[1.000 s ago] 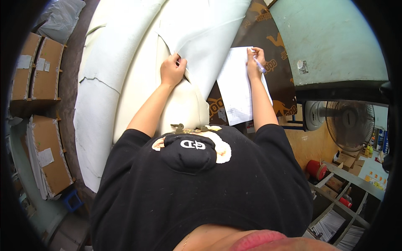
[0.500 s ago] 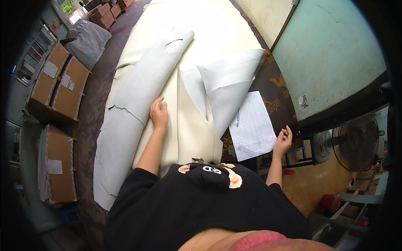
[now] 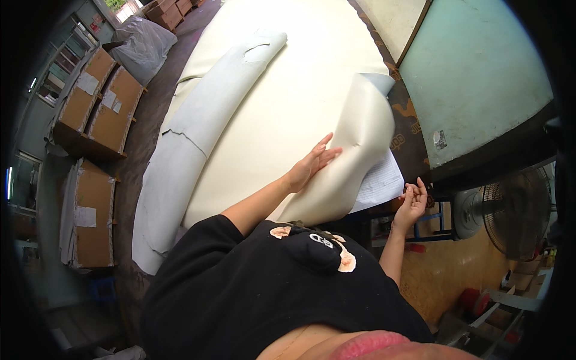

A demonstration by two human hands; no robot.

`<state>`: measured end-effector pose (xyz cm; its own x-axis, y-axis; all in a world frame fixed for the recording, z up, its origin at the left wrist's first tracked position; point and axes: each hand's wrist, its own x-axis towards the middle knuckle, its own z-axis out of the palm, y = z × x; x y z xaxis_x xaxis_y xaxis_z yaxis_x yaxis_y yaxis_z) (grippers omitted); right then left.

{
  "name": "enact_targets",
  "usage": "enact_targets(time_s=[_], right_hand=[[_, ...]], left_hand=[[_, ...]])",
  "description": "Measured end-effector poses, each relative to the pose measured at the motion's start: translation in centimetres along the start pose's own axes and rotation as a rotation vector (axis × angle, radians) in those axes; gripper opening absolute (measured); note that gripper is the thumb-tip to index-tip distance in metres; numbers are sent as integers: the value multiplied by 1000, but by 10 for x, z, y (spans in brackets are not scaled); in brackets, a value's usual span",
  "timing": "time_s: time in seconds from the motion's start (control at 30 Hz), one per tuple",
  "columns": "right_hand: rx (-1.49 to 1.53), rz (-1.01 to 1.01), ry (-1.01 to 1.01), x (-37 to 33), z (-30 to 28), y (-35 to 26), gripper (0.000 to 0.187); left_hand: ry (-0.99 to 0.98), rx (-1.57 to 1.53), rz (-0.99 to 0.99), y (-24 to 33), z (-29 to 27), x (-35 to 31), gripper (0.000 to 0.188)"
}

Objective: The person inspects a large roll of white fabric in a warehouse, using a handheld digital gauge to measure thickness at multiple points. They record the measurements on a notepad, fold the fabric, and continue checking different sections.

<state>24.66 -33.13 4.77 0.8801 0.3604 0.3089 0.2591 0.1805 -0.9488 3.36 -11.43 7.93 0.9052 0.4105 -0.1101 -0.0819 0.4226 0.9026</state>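
Observation:
A large cream leather hide (image 3: pixel 282 102) covers the table. Its left side is rolled over into a long strip with the pale grey underside (image 3: pixel 192 138) up. On the right, a raised cream flap (image 3: pixel 360 141) bulges up and leans over a printed paper sheet (image 3: pixel 384 183), covering most of it. My left hand (image 3: pixel 312 165) lies against the flap's left side, fingers stretched and apart, holding nothing. Beside the paper's right corner, my right hand (image 3: pixel 413 203) hovers with loosely bent, parted fingers and nothing visible in it.
Cardboard boxes (image 3: pixel 99 108) with paper labels stand at the left, near a plastic-wrapped bundle (image 3: pixel 144 48). A pale green panel (image 3: pixel 480 84) rises along the right side. Below it are a fan (image 3: pixel 516 210) and a blue metal frame (image 3: pixel 441 219).
My left hand has moved right, and the folded right part of the hide has swung over rightward, cream side up. It now hides the pen and much of the paper. My right hand barely moved.

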Motion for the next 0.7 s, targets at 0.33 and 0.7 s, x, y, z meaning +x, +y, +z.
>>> enact_targets(time_s=[0.33,0.7], right_hand=[[-35,-373,-43,18,25,-41,19],[214,534,-848,-36,161,29,28]], left_hand=[[454,1211,316,-27,-37,-67,44],[1682,1457,-865,-18,-138,-345,116]])
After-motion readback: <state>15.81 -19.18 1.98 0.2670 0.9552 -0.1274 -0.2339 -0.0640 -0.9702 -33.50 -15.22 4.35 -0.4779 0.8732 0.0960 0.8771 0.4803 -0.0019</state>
